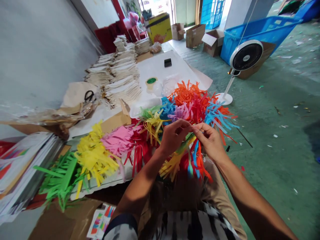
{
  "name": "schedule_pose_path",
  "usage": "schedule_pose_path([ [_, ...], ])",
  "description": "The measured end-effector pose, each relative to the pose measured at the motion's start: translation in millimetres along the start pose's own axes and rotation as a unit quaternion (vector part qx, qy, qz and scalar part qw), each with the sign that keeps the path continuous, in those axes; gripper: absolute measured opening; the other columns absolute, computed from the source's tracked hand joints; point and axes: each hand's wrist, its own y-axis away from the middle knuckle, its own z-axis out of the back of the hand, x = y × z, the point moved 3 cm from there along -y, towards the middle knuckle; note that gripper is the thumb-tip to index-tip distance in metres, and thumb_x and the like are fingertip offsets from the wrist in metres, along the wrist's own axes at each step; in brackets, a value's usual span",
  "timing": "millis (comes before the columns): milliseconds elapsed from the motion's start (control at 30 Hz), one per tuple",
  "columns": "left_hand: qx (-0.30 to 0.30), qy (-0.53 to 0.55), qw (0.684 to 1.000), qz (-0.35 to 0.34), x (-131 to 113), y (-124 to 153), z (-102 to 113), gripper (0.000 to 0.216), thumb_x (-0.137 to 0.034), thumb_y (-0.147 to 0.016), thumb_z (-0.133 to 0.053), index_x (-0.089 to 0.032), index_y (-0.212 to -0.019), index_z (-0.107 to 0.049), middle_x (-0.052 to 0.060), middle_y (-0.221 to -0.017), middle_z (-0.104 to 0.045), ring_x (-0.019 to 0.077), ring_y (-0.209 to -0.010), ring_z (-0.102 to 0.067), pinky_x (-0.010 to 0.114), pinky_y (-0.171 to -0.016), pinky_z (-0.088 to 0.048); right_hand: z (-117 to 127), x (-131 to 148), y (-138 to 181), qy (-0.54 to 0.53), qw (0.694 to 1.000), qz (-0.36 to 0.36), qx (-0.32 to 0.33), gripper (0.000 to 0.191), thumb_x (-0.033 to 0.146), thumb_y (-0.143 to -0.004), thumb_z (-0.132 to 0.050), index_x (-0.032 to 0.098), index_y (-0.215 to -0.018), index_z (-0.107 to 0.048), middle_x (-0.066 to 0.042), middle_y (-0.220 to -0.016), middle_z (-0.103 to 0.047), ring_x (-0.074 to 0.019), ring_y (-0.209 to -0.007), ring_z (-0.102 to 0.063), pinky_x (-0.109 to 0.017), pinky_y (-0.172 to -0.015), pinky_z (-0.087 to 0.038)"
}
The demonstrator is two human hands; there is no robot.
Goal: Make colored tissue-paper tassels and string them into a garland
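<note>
My left hand (175, 135) and my right hand (208, 138) meet fingertip to fingertip over my lap, both closed in a pinch. Between them is the top of a paper tassel (186, 143) with green and yellow strips; its pinched end is hidden by my fingers. Below hang yellow strips (172, 165) and orange and blue strips (199, 161). Just beyond my hands lie fringed paper bunches: a lilac one (181, 111), a red one (200, 108), an orange one (187, 92) and a light blue one (217, 115).
Pink (118, 140), yellow (96, 158) and green fringe (61, 176) cover the table's near left. Behind are stacked pale sheets (125, 80), scissors (89, 96), a tape roll (151, 81) and a black device (167, 62). A fan (246, 56) and blue crate (227, 41) stand right.
</note>
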Motion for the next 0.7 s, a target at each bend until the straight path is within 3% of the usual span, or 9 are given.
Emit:
schedule_pose_path([
  [233,-0.008,-0.018,1.0,-0.024,-2,-1,4,0.024,-0.043,-0.1,-0.067,-0.02,-0.092,-0.07,-0.001,-0.081,-0.072,0.0073,-0.058,-0.06,0.021,-0.058,-0.048,-8,3,1,-0.015,0.999,0.001,0.052,0.032,0.055,-0.086,-0.082,0.024,-0.088,-0.077,0.001,-0.071,-0.066,-0.0141,-0.063,-0.054,-0.029,-0.065,-0.048],
  [300,0.026,-0.005,1.0,-0.016,-4,2,4,0.026,-0.047,-0.098,-0.07,-0.022,-0.106,-0.068,0.001,-0.091,-0.074,0.0101,-0.069,-0.067,0.021,-0.063,-0.05,-4,3,1,-0.015,1.0,0.008,0.021,0.031,0.053,-0.085,-0.084,0.023,-0.087,-0.077,0.001,-0.071,-0.067,-0.0132,-0.061,-0.054,-0.027,-0.062,-0.046],
  [433,0.138,-0.092,0.986,-0.013,-6,21,-1,0.066,-0.048,-0.088,-0.083,-0.027,-0.143,-0.054,0.006,-0.115,-0.076,0.0197,-0.098,-0.074,0.027,-0.081,-0.055,7,1,3,-0.062,0.997,0.006,-0.043,0.026,0.049,-0.088,-0.082,0.024,-0.09,-0.076,0.001,-0.077,-0.07,-0.0131,-0.065,-0.059,-0.025,-0.062,-0.049],
  [567,0.179,-0.326,0.927,-0.051,1,49,-5,0.038,-0.042,-0.095,-0.072,-0.025,-0.129,-0.066,0.006,-0.106,-0.079,0.0237,-0.095,-0.074,0.034,-0.082,-0.051,20,-4,8,-0.165,0.983,-0.035,-0.074,0.026,0.046,-0.083,-0.087,0.022,-0.084,-0.076,0.001,-0.073,-0.066,-0.0124,-0.06,-0.058,-0.024,-0.057,-0.05],
  [700,0.191,-0.433,0.874,-0.109,8,64,5,0.025,-0.046,-0.098,-0.066,-0.023,-0.106,-0.074,0.004,-0.087,-0.079,0.0233,-0.086,-0.07,0.04,-0.083,-0.043,37,-8,13,-0.207,0.972,-0.034,-0.109,0.033,0.047,-0.079,-0.089,0.021,-0.076,-0.07,0.003,-0.07,-0.06,-0.0067,-0.05,-0.045,-0.019,-0.045,-0.038],
])
